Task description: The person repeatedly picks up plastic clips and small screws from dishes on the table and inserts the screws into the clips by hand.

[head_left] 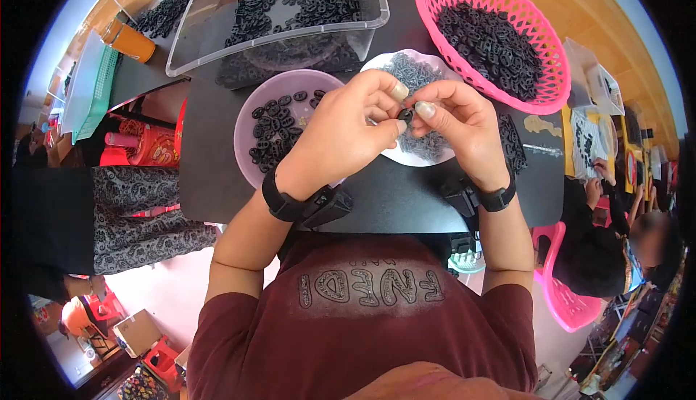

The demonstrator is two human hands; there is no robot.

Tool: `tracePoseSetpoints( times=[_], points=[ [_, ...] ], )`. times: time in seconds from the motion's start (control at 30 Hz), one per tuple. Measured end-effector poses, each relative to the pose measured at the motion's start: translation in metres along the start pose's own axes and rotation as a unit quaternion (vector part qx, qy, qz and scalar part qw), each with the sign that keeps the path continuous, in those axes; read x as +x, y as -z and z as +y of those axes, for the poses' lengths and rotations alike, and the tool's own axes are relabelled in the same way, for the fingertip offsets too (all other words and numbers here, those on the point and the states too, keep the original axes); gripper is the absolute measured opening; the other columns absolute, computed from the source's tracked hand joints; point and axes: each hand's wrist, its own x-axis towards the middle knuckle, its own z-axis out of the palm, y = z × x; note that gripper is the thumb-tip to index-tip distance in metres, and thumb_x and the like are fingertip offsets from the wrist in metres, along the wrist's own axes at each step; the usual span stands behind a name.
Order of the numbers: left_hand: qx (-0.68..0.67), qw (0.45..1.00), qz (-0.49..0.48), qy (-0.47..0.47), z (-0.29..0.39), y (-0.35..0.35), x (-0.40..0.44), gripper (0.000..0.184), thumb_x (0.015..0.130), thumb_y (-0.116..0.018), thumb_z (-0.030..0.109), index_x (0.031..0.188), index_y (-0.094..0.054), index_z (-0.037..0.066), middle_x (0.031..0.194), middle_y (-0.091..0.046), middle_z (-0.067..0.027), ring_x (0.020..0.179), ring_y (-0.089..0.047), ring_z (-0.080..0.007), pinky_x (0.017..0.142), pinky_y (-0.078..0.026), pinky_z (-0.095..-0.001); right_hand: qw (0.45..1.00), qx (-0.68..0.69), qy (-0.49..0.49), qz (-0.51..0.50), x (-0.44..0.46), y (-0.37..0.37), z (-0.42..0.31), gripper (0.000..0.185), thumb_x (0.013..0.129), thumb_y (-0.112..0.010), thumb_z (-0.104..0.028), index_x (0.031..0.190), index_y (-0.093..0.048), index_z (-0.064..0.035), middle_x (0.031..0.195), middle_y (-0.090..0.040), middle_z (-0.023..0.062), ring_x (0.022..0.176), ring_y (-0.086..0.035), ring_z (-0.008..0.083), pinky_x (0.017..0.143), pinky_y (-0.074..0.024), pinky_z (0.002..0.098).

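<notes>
Close together over a white plate, my left hand and my right hand meet at a small black oval plastic piece. My left thumb and fingers pinch the piece. The right thumb and forefinger are closed at its other side; whether they grip it or a tiny part at it is hidden. Small silvery screw-like parts are heaped on the plate. Left of it, a lilac bowl holds similar black oval pieces, partly covered by my left hand.
A clear plastic bin of black pieces stands at the back left. At the back right is a pink basket full of them. More black pieces lie right of my right hand. Other people sit at both sides; a pink chair is at right.
</notes>
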Motion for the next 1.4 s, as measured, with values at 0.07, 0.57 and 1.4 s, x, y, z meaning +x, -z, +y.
tracePoseSetpoints(
  times=[0.07,0.57,1.4],
  points=[
    [-0.004,1.000,0.011,-0.017,-0.006,0.000,0.000,0.033,0.085,-0.064,-0.007,0.115,-0.050,-0.002,0.094,-0.063,-0.0080,0.081,-0.063,-0.0121,0.070,-0.055,-0.0261,1.000,-0.007,0.003,-0.006,-0.001,0.001,-0.002,0.013,0.093,-0.064,-0.005,0.105,-0.065,0.0004,0.090,-0.067,0.0031,0.075,-0.062,0.0080,0.068,-0.0516,0.0217],
    [0.118,0.991,0.047,-0.052,-0.008,-0.004,-0.006,0.034,0.081,-0.064,-0.001,0.114,-0.055,0.000,0.092,-0.069,-0.0166,0.085,-0.071,-0.0256,0.076,-0.057,-0.0344,0.996,-0.084,-0.025,0.017,0.000,-0.001,-0.005,0.014,0.089,-0.069,-0.006,0.102,-0.069,-0.0003,0.083,-0.067,0.0002,0.063,-0.055,0.0035,0.054,-0.0439,0.0188],
    [0.099,0.995,0.013,0.018,0.002,-0.001,-0.009,0.045,0.084,-0.062,-0.006,0.127,-0.049,-0.003,0.095,-0.067,-0.0105,0.084,-0.067,-0.0148,0.077,-0.056,-0.0288,0.988,-0.138,-0.068,-0.022,0.000,-0.003,-0.008,0.014,0.086,-0.073,-0.006,0.098,-0.071,-0.0008,0.076,-0.066,-0.0023,0.063,-0.053,0.0022,0.054,-0.0410,0.0187]
  ],
)
